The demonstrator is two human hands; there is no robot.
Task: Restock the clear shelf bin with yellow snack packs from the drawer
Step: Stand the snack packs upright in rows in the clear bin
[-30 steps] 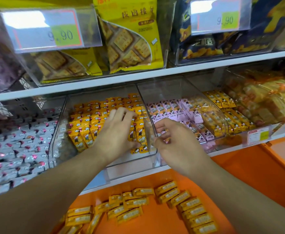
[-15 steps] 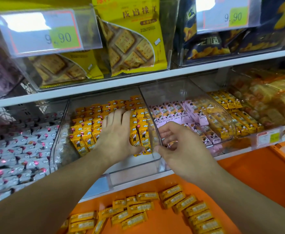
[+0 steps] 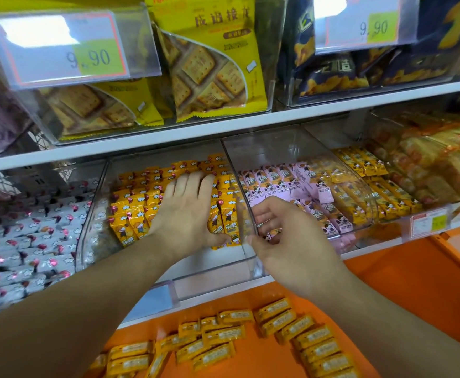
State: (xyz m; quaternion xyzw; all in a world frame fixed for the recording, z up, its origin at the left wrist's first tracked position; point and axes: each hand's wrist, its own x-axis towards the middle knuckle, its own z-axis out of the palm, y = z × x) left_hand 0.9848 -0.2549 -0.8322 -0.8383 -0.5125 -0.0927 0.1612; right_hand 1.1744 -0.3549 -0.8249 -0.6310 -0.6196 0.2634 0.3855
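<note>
Shifted slightly since a second ago: left hand point(image 3: 188, 211) is pressing a little deeper, at frame centre, lying flat with fingers spread on the yellow snack packs point(image 3: 141, 197) inside the clear shelf bin point(image 3: 92, 214), gripping nothing. Right hand point(image 3: 286, 241) is curling half-closed at the bin's right front corner, fingertips touching the clear wall; whether it is pinching a pack cannot be told. Neighbouring bin of pink packs point(image 3: 283, 184) is sitting just right. Orange drawer point(image 3: 414, 290), lower frame, is holding roughly twenty loose yellow packs point(image 3: 223, 334). Two price tags point(image 3: 68, 50) are reading 9.90, upper frame.
</note>
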